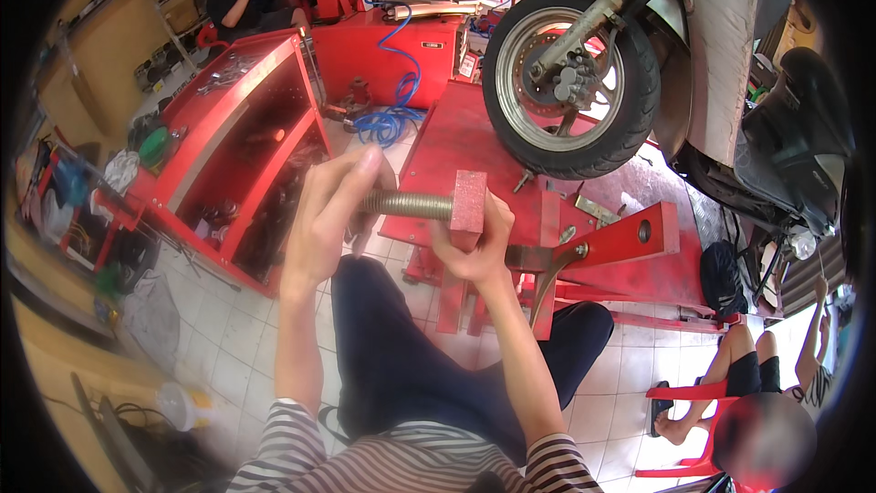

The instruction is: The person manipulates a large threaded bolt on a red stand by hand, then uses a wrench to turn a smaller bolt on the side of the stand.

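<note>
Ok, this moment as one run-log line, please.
left hand: at end of threaded rod | right hand: gripping red block | rod: meets block | beyond: scooter, red platform

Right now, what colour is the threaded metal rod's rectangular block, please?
The rectangular block is red; see the head view.

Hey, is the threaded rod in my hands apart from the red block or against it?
Against it: the threaded rod meets the red block with no visible gap. Whether it's screwed in, I cannot tell.

A red platform (452, 141) bears a scooter (716, 64), the white tiled floor (613, 374) a coiled blue hose (388, 126).
</note>
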The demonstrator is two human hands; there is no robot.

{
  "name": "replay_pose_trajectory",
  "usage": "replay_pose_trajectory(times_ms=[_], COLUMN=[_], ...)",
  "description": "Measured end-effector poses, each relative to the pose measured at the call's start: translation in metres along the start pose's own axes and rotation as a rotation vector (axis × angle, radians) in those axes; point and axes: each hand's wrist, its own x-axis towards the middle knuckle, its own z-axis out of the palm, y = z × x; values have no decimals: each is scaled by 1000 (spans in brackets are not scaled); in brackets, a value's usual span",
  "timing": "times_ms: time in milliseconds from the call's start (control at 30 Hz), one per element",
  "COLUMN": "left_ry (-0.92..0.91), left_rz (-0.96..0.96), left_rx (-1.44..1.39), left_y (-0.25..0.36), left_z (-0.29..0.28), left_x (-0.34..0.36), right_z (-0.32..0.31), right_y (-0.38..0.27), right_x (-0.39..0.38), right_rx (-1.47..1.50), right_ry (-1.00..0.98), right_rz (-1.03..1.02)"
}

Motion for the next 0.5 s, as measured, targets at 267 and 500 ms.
replay_pose_trajectory(times_ms=[267,500], left_ry=[31,-27], left_rz=[498,24], left_rx=[112,-2], left_y=[-15,1], left_z=[3,-1], left_x=[0,3], right_z=[4,2], right_y=[5,4], right_x=[-5,-5], right_rx=[12,21], right_ry=[11,19], right_rz=[34,108])
